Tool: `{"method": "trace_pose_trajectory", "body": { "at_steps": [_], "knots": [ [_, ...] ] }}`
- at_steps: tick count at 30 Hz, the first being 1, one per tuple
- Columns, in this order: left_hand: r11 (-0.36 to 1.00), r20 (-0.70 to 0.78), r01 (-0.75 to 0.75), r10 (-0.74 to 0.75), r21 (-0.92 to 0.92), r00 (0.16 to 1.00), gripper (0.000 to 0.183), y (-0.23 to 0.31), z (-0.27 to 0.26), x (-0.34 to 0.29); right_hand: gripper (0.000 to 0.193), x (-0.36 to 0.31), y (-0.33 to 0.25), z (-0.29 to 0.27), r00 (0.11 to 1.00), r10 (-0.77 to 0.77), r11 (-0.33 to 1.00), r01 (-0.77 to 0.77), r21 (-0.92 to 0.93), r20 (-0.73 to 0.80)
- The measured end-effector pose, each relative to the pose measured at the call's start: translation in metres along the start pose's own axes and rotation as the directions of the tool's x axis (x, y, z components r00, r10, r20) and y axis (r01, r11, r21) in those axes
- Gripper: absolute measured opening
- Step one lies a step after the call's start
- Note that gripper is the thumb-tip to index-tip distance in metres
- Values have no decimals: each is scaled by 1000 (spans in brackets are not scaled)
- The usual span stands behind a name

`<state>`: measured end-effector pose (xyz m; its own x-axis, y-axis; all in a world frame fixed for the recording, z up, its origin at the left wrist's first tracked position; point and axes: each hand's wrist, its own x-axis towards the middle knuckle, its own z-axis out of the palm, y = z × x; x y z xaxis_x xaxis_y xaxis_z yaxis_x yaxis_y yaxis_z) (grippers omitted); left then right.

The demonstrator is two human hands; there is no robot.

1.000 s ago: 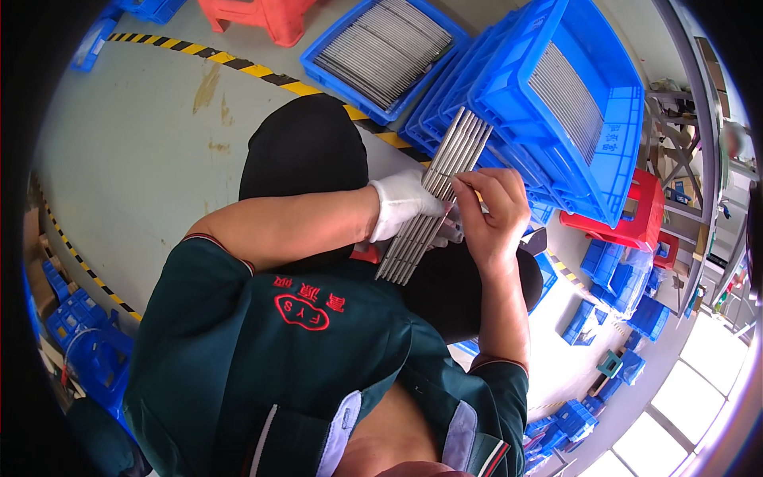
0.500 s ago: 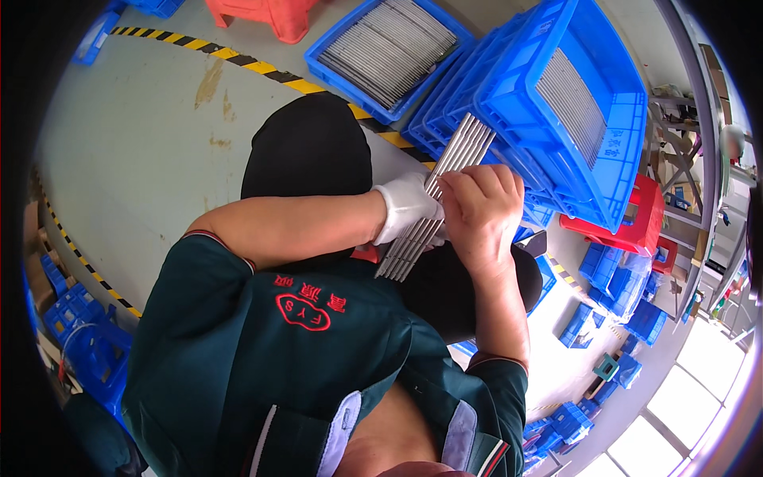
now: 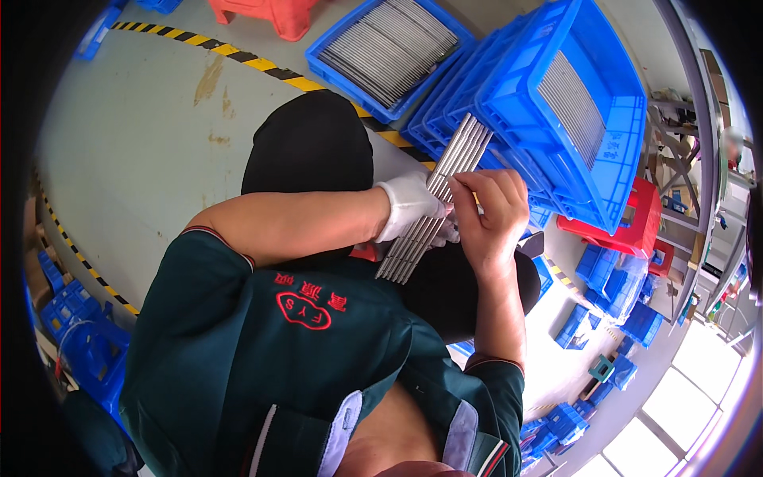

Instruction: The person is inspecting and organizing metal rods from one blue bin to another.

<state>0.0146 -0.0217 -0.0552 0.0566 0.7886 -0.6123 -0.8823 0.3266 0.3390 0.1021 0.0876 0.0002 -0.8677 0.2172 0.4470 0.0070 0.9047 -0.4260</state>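
In my white-gloved left hand (image 3: 407, 208) lies a slanted row of slim, shiny metal rods (image 3: 463, 151), side by side. The gloved fingers wrap beneath the rods, and some show past their right side. My bare right hand (image 3: 497, 215) is at the right edge of the row, its fingers curled and thumb and forefinger tips close together against the outermost rods. Whether those tips pinch a rod cannot be made out. The rods' lower ends hang over my dark-clothed lap (image 3: 437, 294); their upper ends reach close to a stack of blue crates (image 3: 445, 103).
A tilted blue crate (image 3: 517, 71) holding more rods (image 3: 574, 111) tops the stack at right. Left of it, another blue crate (image 3: 327, 70) is filled with rods. A red stool (image 3: 624, 219) stands by the stack. Yellow-black tape (image 3: 262, 65) crosses the floor.
My right hand has shifted slightly right, and its fingers have loosened from a tighter curl over the rods. More of the gloved fingertips shows. My left hand and the rods have barely moved.
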Motion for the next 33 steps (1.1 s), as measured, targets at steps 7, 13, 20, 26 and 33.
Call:
{"method": "trace_pose_trajectory", "body": {
  "at_steps": [7, 13, 20, 26, 33],
  "knots": [
    [995, -22, 4, -2, 96, 1000, 28, 0, -2, 1, 10, 4, 2, 5, 999, -21, 999, 23, -43, 42],
    [972, -3, -106, 108, 209, 994, 18, -16, -15, 27, 13, 12, -13, 10, 975, -204, 937, 221, -270, 91],
    [986, 51, -95, 89, 134, 995, 26, 9, 6, -9, 13, 1, 5, 10, 993, -106, 989, 110, -103, 43],
    [998, 133, -64, 62, 7, 989, 26, 7, 0, -8, 12, 0, -5, -1, 996, 3, 1000, 0, 27, -91],
    [956, 160, -187, 226, -226, 961, 29, 19, -13, -1, 8, -16, 6, -10, 952, 300, 945, -288, 156, -60]
  ]
}}
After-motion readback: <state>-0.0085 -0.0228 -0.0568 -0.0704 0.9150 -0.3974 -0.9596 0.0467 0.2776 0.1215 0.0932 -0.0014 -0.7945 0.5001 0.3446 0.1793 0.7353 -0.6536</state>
